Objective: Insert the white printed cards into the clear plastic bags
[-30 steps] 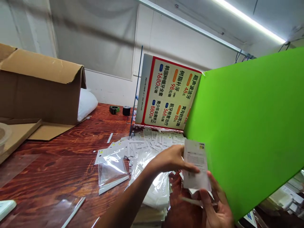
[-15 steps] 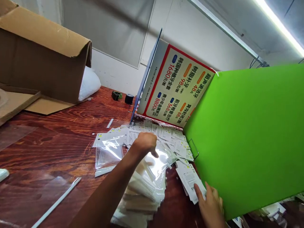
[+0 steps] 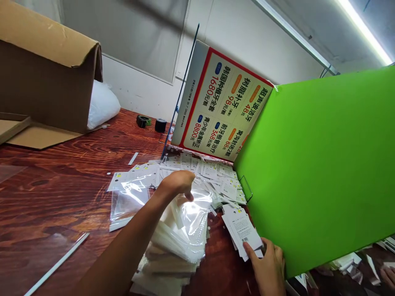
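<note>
My left hand [image 3: 180, 183] is over the upper part of a tall stack of clear plastic bags [image 3: 197, 222], its thumb pointing down onto the glossy film; whether it grips any is hidden. At the lower right, my right hand [image 3: 268, 263] holds the near end of a small pile of white printed cards [image 3: 241, 228], thumb on top and fingers at the side. Behind both hands lies a spread of white cards [image 3: 212, 170]. Left of the stack, a clear bag with a white header [image 3: 128, 197] lies flat.
A green panel [image 3: 324, 172] and a printed board [image 3: 219, 107] stand upright behind and right. A cardboard box [image 3: 46, 78] with a white bag [image 3: 103, 105] is at the left. Tape rolls [image 3: 160, 125] sit near the wall. Another person's hand [image 3: 388, 273] shows at far right.
The view has shifted, moving the scene slightly left. My right hand has closed its thumb and fingers on the small card pile. My left hand remains over the bag stack.
</note>
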{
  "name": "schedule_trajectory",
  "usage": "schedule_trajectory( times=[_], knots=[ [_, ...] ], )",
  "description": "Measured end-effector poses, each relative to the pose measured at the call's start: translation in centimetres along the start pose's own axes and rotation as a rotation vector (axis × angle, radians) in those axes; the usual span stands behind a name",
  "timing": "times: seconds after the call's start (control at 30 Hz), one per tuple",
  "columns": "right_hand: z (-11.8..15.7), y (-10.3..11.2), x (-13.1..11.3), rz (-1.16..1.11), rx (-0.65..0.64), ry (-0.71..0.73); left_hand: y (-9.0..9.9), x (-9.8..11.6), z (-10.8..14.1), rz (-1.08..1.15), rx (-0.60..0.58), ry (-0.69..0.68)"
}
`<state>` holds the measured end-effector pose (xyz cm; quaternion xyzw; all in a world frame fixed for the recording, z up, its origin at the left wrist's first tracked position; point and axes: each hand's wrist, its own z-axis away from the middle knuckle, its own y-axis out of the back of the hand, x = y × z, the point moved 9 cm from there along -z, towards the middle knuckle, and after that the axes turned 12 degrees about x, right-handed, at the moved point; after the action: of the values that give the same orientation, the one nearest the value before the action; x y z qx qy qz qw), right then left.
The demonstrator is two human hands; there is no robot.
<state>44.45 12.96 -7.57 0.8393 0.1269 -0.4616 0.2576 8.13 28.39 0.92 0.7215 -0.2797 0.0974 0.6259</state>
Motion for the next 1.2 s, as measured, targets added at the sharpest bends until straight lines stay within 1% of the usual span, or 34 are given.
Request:
schedule_trajectory(
  times=[0.1, 0.2, 0.3, 0.4, 0.5, 0.63, 0.8, 0.87, 0.93, 1.0, 1.1, 1.17, 1.2],
  knots=[
    [0.2, -0.1, 0.0, 0.068, -0.003, -0.018, 0.2, 0.5, 0.4, -0.084, -0.071, 0.027],
    [0.5, -0.3, 0.0, 0.151, -0.003, 0.0, 0.4, 1.4, 0.7, -0.052, -0.084, 0.017],
    [0.9, -0.2, 0.3, 0.169, -0.008, -0.003, 0.3, 1.5, 0.7, -0.051, -0.093, 0.009],
    [1.0, 0.3, 0.9, 0.078, 0.003, -0.089, 0.4, 1.5, 0.5, -0.08, -0.074, -0.025],
    [1.2, 0.6, 1.2, -0.015, 0.011, -0.185, 0.9, 1.6, 0.5, -0.107, -0.057, -0.038],
    [1.7, 0.4, 0.6, -0.127, 0.001, -0.23, 1.7, 2.0, 0.8, -0.135, -0.034, -0.048],
    [2.5, 0.4, -0.4, -0.267, 0.017, -0.259, 2.6, 1.8, 0.5, -0.158, 0.068, -0.064],
    [2.8, 0.5, -1.1, -0.329, 0.012, -0.273, 3.0, 2.0, 0.2, -0.124, 0.102, -0.091],
    [3.2, 0.6, -1.9, -0.382, -0.014, -0.286, 3.8, 2.6, 0.1, -0.02, 0.149, -0.129],
    [3.8, 0.4, -2.8, -0.419, -0.061, -0.298, 5.1, 3.4, 0.1, 0.118, 0.24, -0.147],
    [5.0, -0.8, -3.8, -0.522, -0.196, -0.382, 7.3, 4.3, 0.5, 0.322, 0.39, -0.138],
    [5.8, -1.8, -4.3, -0.603, -0.279, -0.457, 8.3, 4.6, 0.9, 0.463, 0.445, -0.124],
    [6.1, -2.1, -4.7, -0.635, -0.293, -0.481, 8.6, 4.7, 1.0, 0.531, 0.458, -0.117]
  ],
)
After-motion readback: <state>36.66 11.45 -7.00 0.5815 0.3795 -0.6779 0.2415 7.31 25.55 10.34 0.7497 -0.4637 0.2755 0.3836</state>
